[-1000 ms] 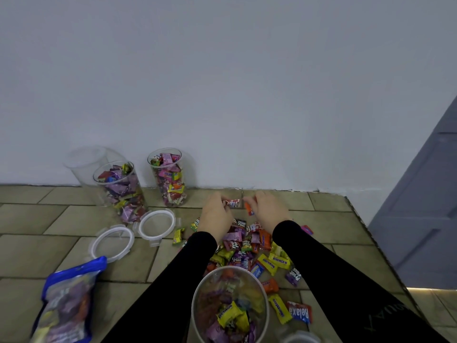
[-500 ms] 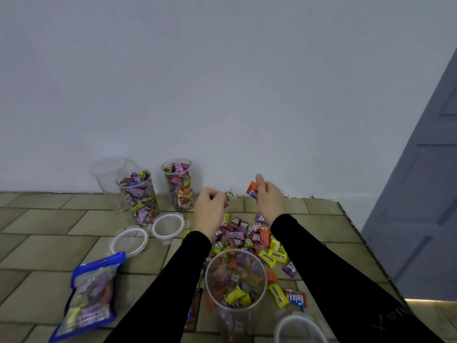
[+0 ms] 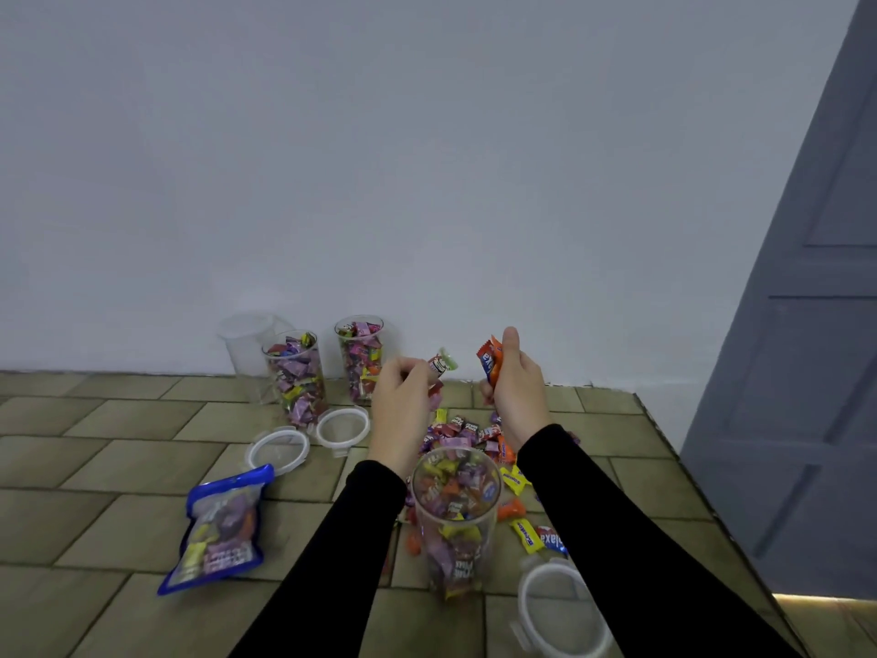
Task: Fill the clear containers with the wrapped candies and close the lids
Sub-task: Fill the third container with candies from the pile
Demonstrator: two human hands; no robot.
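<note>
Head view: left hand (image 3: 401, 410) pinches a small white-green wrapped candy (image 3: 442, 363), right hand (image 3: 516, 387) grips an orange wrapped candy (image 3: 490, 365), both at frame centre above the loose candy pile (image 3: 467, 432) and the open, candy-filled clear cylindrical container (image 3: 455, 508) at lower centre

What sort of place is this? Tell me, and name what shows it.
Probably a room in a home, worked at on a tile-patterned surface against a plain white wall. A grey panelled door stands at the right. Nothing marks it as a shop or factory.
</note>
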